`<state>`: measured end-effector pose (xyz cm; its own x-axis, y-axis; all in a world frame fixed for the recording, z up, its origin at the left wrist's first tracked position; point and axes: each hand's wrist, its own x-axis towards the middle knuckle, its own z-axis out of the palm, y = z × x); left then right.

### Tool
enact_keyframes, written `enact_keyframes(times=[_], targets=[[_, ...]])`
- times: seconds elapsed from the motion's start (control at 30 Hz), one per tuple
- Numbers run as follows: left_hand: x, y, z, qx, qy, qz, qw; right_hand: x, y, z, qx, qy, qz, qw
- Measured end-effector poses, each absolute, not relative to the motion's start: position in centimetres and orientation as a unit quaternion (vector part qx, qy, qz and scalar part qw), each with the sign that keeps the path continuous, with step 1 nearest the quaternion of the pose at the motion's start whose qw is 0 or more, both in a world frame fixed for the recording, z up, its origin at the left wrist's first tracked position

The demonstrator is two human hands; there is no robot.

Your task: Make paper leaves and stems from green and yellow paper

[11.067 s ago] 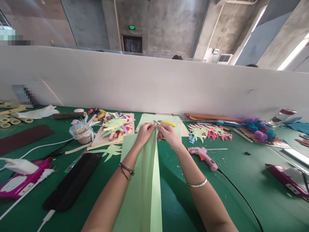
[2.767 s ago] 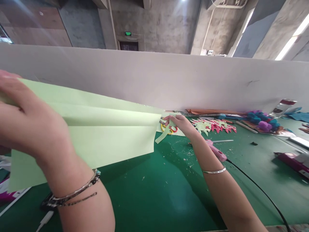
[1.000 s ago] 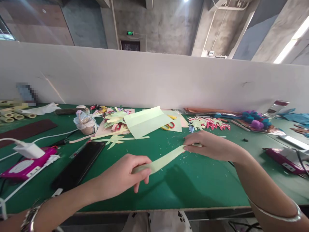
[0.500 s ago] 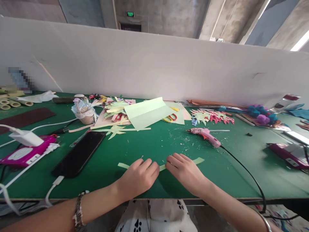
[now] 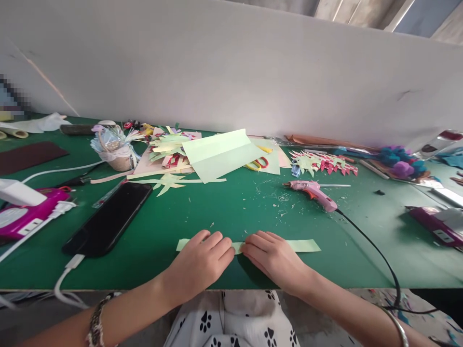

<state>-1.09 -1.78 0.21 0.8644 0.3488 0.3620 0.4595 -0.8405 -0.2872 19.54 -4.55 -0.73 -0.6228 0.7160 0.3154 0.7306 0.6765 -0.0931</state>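
Note:
A long light-green paper strip [image 5: 304, 246] lies flat on the green table [image 5: 235, 207] near its front edge. My left hand [image 5: 200, 262] rests on the strip's left part, fingers stretched flat and pressing it down. My right hand [image 5: 273, 255] lies on the strip's middle, fingers also flat, fingertips almost meeting those of the left hand. Both ends of the strip stick out past my hands. A folded light-green sheet [image 5: 220, 153] lies farther back on the table.
A black phone [image 5: 108, 219] with a white cable lies left. A pink glue gun [image 5: 314, 192] with a black cord lies to the right. Paper cut-outs [image 5: 321, 163], scissors [image 5: 257, 164], a small pot [image 5: 114, 153], pink devices [image 5: 21, 219] and a white partition [image 5: 231, 72] surround the area.
The strip, held in the air between both hands a second ago, now lies flat on the table under my hands. The view has tilted further down.

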Motion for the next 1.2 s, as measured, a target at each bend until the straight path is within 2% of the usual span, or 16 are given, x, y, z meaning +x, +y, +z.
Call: enact_keyframes(times=[0.2, 0.43, 0.63, 0.77, 0.97, 1.2], targets=[[-2.5, -2.0, -0.4, -0.938, -0.292, -0.168, 0.080, 19.0, -4.8, -0.6, -0.417, -0.892, -0.012, 0.176], [-1.8, -3.0, -0.7, -0.927, -0.310, -0.204, 0.053, 18.2, -4.3, -0.5, -0.399, -0.902, 0.001, 0.167], [-3.6, -3.2, -0.5, -0.902, -0.359, -0.237, -0.045, 17.8, -4.7, -0.4, -0.408, -0.890, -0.016, 0.202], [-3.8, -3.2, -0.5, -0.896, -0.358, -0.253, -0.061, 16.7, -4.8, -0.8, -0.400, -0.896, -0.026, 0.194], [-4.2, -3.1, -0.5, -0.884, -0.375, -0.256, -0.110, 16.5, -4.4, -0.5, -0.391, -0.906, 0.036, 0.158], [-5.6, -2.8, -0.4, -0.868, -0.412, -0.241, -0.139, 15.7, -4.0, -0.7, -0.429, -0.881, 0.016, 0.198]])
